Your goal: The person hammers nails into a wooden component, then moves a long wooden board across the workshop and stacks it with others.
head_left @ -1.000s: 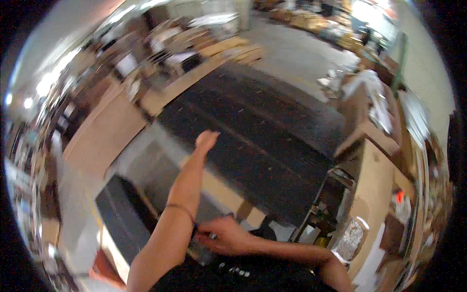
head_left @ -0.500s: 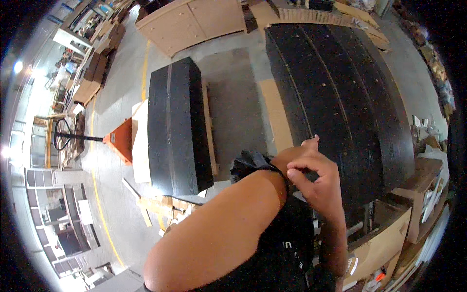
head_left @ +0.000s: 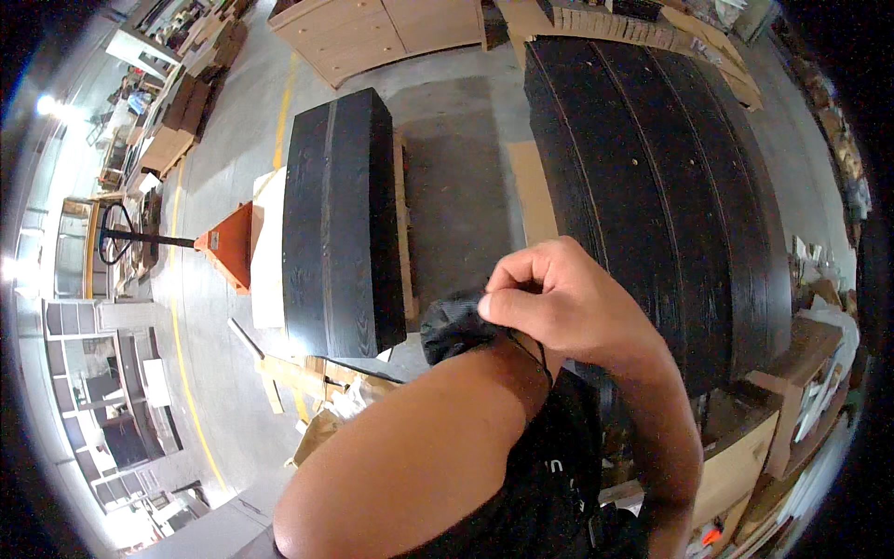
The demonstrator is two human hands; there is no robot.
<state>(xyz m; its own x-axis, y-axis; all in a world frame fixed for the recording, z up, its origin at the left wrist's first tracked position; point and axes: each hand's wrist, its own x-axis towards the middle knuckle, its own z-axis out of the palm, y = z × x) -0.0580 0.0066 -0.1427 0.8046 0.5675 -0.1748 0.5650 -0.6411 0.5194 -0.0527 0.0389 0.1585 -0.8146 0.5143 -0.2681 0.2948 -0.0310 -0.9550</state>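
Right hand point(head_left: 582, 303), centre of frame, thumb and fingers closed on bunched black cloth point(head_left: 453, 328) at the left arm point(head_left: 419, 438); thin black band point(head_left: 540, 359) around that arm. Cloth sits just left of the right hand's fingertips. Left hand hidden, can't tell its state. Open floor point(head_left: 456, 186) upper centre, between the long black block point(head_left: 337, 224) at left and the wide black panels point(head_left: 652, 186) at right. Orange pallet jack point(head_left: 226, 247) left of the block; pale drawer cabinet point(head_left: 382, 33) at top. Floor grey, yellow-lined.
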